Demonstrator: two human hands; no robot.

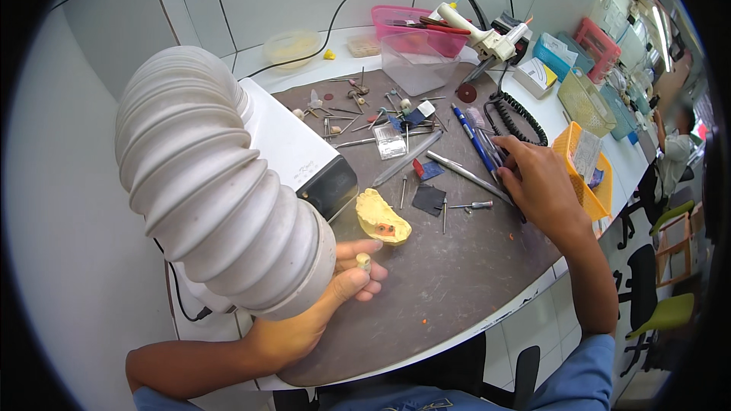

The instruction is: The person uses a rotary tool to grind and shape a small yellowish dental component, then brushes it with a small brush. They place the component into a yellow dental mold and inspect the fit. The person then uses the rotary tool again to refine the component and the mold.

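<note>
My left hand (335, 285), partly hidden by the hose mouth, pinches a small yellow tooth die (363, 260) between thumb and fingers. Just beyond it, a yellow plaster dental model (381, 215) with an orange-pink patch rests on the mat. At the right, my right hand (533, 175) reaches down over slim pens and tools (489, 143) lying beside a blue pen (474, 139). Its index finger and thumb are apart, near these tools; the other fingers are largely hidden. A metal instrument (470, 176) lies to the left of that hand.
A ribbed white suction hose (205, 175) arches over the left side, beside a white box unit (293, 141). Several burs and polishing bits (354, 95) are scattered at the back. A pink bin (407, 21), coiled black cord (519, 118) and yellow basket (582, 171) stand farther off.
</note>
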